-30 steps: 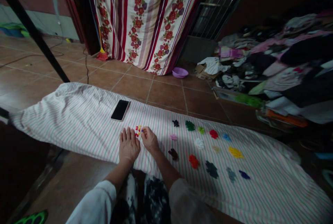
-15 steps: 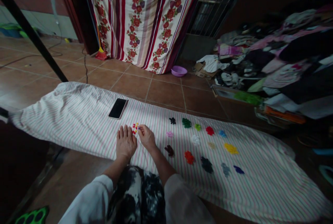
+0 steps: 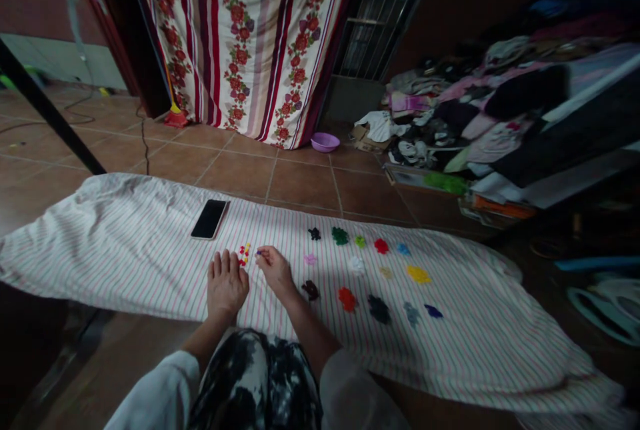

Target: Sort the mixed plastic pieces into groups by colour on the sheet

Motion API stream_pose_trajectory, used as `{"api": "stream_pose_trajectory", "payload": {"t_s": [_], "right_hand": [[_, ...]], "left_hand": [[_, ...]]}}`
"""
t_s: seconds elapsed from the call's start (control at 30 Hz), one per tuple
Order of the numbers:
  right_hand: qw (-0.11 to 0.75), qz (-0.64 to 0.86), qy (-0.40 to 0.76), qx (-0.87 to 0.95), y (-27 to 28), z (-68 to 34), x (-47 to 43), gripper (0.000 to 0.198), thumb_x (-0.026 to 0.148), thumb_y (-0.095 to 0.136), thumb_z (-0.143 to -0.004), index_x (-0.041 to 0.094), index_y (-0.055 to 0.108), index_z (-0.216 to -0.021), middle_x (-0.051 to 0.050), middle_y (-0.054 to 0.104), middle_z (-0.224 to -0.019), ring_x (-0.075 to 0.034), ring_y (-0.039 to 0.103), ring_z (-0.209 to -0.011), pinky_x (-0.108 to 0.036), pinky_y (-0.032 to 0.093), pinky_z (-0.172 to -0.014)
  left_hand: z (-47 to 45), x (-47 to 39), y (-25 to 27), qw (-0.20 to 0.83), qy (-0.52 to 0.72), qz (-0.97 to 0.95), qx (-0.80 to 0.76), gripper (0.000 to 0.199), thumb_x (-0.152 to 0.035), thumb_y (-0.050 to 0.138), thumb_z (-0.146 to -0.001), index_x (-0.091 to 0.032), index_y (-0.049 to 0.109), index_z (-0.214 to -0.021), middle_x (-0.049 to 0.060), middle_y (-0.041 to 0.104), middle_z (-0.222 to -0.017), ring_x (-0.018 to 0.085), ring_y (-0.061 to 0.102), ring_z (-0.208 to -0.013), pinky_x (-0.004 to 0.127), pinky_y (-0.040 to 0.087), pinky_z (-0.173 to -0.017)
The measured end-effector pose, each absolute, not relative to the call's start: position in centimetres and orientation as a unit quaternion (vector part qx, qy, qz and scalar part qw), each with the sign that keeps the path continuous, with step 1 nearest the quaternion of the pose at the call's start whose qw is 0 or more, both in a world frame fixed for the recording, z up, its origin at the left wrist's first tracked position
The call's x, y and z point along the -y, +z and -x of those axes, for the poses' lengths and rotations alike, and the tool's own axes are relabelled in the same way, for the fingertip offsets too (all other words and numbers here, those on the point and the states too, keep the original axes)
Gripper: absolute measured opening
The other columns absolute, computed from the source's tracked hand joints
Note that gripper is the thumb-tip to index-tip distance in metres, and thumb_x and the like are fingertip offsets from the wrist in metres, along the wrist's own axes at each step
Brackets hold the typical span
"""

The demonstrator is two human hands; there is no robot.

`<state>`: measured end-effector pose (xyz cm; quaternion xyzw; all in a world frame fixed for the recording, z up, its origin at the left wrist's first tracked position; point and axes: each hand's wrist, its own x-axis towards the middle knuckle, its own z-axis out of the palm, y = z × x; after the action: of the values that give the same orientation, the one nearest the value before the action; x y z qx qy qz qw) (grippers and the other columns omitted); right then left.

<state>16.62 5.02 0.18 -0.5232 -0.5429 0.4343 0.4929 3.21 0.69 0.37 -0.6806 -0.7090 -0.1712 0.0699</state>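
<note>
My left hand (image 3: 227,283) lies flat on the striped cloth (image 3: 140,250), fingers stretched out and holding nothing. Just beyond its thumb is a small cluster of red and yellow pieces (image 3: 245,254). To the right of that cluster, the thumb and forefinger of my right hand (image 3: 276,271) pinch a small dark blue piece (image 3: 259,253), slightly apart from the cluster. Loose piles sorted by colour spread to the right, among them pink (image 3: 311,259), white (image 3: 357,265), yellow (image 3: 419,275), orange-red (image 3: 347,299) and dark blue pieces (image 3: 433,311).
A phone (image 3: 209,219) with a dark screen lies on the cloth beyond my left hand. Past the cloth are floor tiles, a purple basin (image 3: 325,143), a floral curtain (image 3: 240,43) and a broom (image 3: 175,115). Heaped clothes (image 3: 480,103) fill the back right.
The view has turned to the right, so everything sits further left. My right hand has drawn a little away from the red and yellow cluster, still pinching the dark blue piece.
</note>
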Motion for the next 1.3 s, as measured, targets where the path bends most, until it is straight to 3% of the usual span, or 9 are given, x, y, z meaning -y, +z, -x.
{"api": "stream_pose_trajectory", "payload": {"t_s": [0.23,0.63,0.93,1.3], "right_hand": [[0.552,0.493,0.529,0.415,3.2,-20.5,-3.7,0.035,0.05,0.072,-0.071,0.021,0.065,-0.089,-0.004,0.072,-0.08,-0.016,0.067,-0.07,-0.03,0.055,-0.065],[0.611,0.597,0.364,0.372,4.0,-33.1,-2.7,0.044,0.056,0.073,-0.063,0.02,0.066,-0.087,-0.005,0.073,-0.074,-0.02,0.068,-0.067,-0.032,0.054,-0.061],[0.641,0.611,0.35,0.306,3.9,-38.1,-1.4,0.043,0.049,0.076,-0.055,0.019,0.068,-0.085,-0.007,0.074,-0.077,-0.02,0.069,-0.068,-0.032,0.056,-0.062],[0.62,0.649,0.278,0.342,2.6,-40.4,-0.5,0.041,0.05,0.068,-0.063,0.018,0.068,-0.089,-0.005,0.071,-0.076,-0.018,0.066,-0.067,-0.03,0.053,-0.061]], "left_hand": [[-3.2,-0.5,0.6,0.063,-0.167,0.682,0.709,0.056,-0.028,0.037,-0.091,-0.001,0.056,-0.136,0.025,0.054,-0.144,0.039,0.041,-0.141,0.054,0.033,-0.114],[-3.3,-0.3,0.9,0.074,-0.156,0.678,0.715,0.056,-0.03,0.036,-0.09,-0.004,0.057,-0.135,0.023,0.056,-0.143,0.038,0.042,-0.141,0.053,0.035,-0.113],[-3.3,-0.2,1.0,0.072,-0.146,0.683,0.712,0.058,-0.03,0.032,-0.092,0.001,0.056,-0.135,0.025,0.054,-0.143,0.04,0.04,-0.141,0.054,0.033,-0.114],[-3.4,-0.1,1.4,0.071,-0.132,0.682,0.716,0.06,-0.032,0.028,-0.093,0.0,0.056,-0.135,0.024,0.054,-0.144,0.041,0.042,-0.14,0.053,0.034,-0.114]]}}
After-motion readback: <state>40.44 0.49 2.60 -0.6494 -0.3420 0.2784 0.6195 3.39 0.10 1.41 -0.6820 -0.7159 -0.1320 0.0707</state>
